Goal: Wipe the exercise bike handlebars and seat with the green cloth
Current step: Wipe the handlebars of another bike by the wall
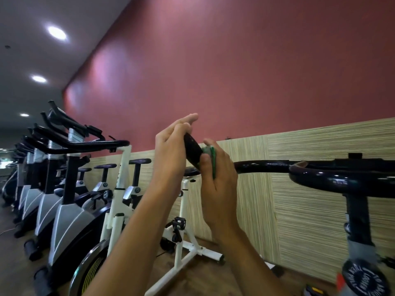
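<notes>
The black handlebar of the nearest exercise bike runs from the right edge to the centre, where its end turns upward. My left hand holds that upturned tip, fingers wrapped over the top. Just below it, my right hand grips the bar with the green cloth wrapped round it; only a thin strip of cloth shows between the fingers. The seat of this bike is out of view.
A row of several other exercise bikes stretches away on the left, a white-framed one closest. A red wall with striped lower panelling stands right behind the handlebar. The bike's post and tension knob are at lower right.
</notes>
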Motion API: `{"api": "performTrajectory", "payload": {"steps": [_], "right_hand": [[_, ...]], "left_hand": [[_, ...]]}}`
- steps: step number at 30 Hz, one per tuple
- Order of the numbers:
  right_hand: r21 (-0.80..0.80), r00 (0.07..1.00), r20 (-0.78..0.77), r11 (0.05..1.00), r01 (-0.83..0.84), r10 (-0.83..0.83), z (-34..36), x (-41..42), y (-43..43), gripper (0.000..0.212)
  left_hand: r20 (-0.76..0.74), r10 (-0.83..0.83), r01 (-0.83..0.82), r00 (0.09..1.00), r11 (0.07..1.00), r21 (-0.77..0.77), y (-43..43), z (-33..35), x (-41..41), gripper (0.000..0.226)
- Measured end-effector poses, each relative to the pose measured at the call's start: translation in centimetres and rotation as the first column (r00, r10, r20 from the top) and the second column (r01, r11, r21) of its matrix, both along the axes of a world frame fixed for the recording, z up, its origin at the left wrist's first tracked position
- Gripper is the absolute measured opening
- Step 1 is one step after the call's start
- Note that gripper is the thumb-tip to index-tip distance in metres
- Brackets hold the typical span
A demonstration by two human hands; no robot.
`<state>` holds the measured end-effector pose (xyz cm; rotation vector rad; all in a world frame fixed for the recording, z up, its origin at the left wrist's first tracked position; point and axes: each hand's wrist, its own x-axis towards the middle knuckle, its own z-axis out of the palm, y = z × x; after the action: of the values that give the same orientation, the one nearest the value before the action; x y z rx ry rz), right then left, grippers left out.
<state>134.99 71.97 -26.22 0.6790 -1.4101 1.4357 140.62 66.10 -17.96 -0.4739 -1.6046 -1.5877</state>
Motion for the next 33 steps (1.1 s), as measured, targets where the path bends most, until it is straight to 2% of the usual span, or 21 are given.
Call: {"api": "performTrajectory", "payload": {"steps": [4,6,11,14,16,19,22,24,27,29,32,33], "right_hand": [[-0.013,0.989,0.139,0.998,0.059,-0.057,-1.0,-4.0,2.6,0.044],[-0.016,0.983,0.183,1.0,0.001,0.002,-0.2,-4.0,2.7,0.044],[0.12,0.997,0.015,0.99,-0.078,0.077,-1.0,-3.2,2.5,0.04],[0.206,1.0,0.008,0.978,0.026,-0.028,-1.5,-6.2,5.2,0.038],[0.275,0.986,-0.004,0.947,0.164,-0.169,-1.5,-7.9,6.6,0.045],[0.399,0.878,-0.089,0.791,0.465,-0.471,-1.1,-8.9,8.2,0.051],[0.466,0.634,-0.209,0.494,0.734,-0.745,-1.2,-8.7,10.1,0.038],[0.473,0.532,-0.255,0.376,0.797,-0.807,-1.8,-8.7,11.7,0.029],[0.472,0.476,-0.243,0.326,0.819,-0.845,-2.3,-8.5,12.6,0.039],[0.478,0.455,-0.255,0.298,0.826,-0.853,-2.0,-8.6,11.4,0.039],[0.523,0.51,-0.317,0.302,0.797,-0.799,-1.9,-8.5,10.7,0.048],[0.543,0.508,-0.342,0.275,0.794,-0.79,-1.7,-8.4,11.2,0.055]], "left_hand": [[-0.016,0.04,-0.04,0.999,0.999,0.001,0.3,0.0,0.0,0.032],[-0.019,0.027,-0.027,0.999,0.999,0.022,0.5,-0.1,-0.1,0.032],[-0.06,0.005,-0.002,0.998,0.998,0.059,0.6,-0.4,-0.7,0.032],[-0.085,-0.014,0.022,0.996,0.996,0.09,0.7,-0.4,-0.9,0.031],[-0.09,-0.026,0.036,0.996,0.993,0.11,0.8,-0.4,-0.8,0.032],[-0.087,-0.05,0.061,0.995,0.99,0.13,0.7,-0.4,-0.7,0.031],[-0.082,-0.115,0.126,0.99,0.983,0.137,0.5,-0.4,-0.6,0.028],[-0.088,-0.138,0.149,0.987,0.979,0.139,0.4,-0.4,-0.7,0.028],[-0.101,-0.142,0.156,0.985,0.977,0.143,0.4,-0.4,-1.0,0.028],[-0.115,-0.138,0.154,0.984,0.977,0.148,0.4,-0.4,-1.3,0.028],[-0.116,-0.139,0.156,0.983,0.977,0.148,0.4,-0.5,-1.4,0.028],[-0.116,-0.137,0.153,0.984,0.978,0.141,0.3,-0.5,-1.4,0.028]]}}
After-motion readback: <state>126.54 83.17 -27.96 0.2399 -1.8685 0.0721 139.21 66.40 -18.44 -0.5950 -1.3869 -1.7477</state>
